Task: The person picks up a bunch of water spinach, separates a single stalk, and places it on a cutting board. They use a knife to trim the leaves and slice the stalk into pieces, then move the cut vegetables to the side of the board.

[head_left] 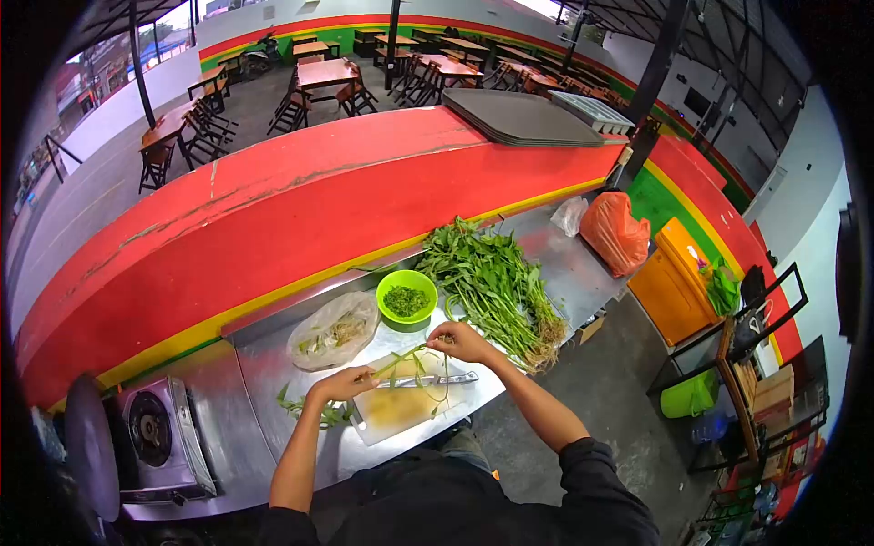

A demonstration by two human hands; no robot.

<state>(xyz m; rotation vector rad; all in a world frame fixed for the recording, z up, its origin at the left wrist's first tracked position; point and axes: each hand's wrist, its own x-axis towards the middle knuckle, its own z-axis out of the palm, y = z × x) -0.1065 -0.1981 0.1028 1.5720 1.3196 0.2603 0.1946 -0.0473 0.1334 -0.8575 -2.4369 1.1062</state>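
A thin stem of water spinach (401,362) stretches between my two hands above the white cutting board (387,425). My left hand (344,383) pinches its left end at the board's upper left corner. My right hand (460,342) is closed on the other end, with the fingertips partly hidden. Below the stem, a knife (435,379) lies across the board, blade to the right. Loose leaves (335,415) rest left of the board. A lime-green bowl (386,314) behind my hands holds chopped greens (405,300). To its right is a large pile of water spinach (482,282), roots toward me.
A clear plastic bag (309,350) of scraps lies left of the bowl on the steel table (264,373). A gas stove (168,437) stands far left. A red wall (273,227) bounds the back. At right are an orange bag (615,232) and an orange box (672,282).
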